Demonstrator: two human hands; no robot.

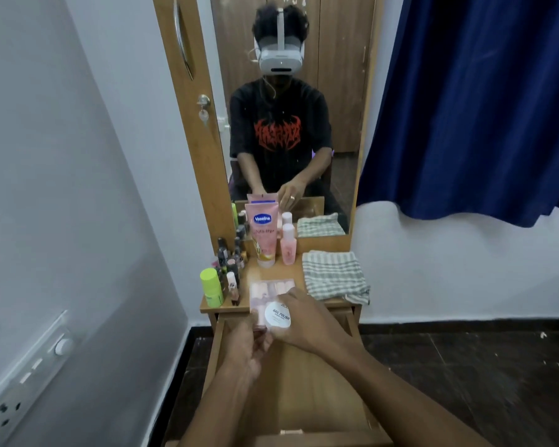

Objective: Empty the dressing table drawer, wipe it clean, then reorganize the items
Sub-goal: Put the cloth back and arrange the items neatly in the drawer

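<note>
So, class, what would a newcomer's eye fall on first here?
The hands at centre: the right hand grips a white jar and the left hand a pink pack, at the open drawer. Behind, a pink tube stands before the mirror; a blue curtain hangs at right.

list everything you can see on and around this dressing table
lotion tube: 1, pink, back by the mirror
pink bottle: 1, white cap, right of tube
small cosmetics: several, mostly dark, left edge
green container: 1, lime, front left corner
checked cloth: 1, grey-white, folded, right side
nail packet: 1, pale pink, front centre
tub: 1, white, over the packet
drawer: 1, wood, pulled open
curtain: 1, blue, right
left hand: 1, grips packet's near edge
right hand: 1, holds tub
</note>
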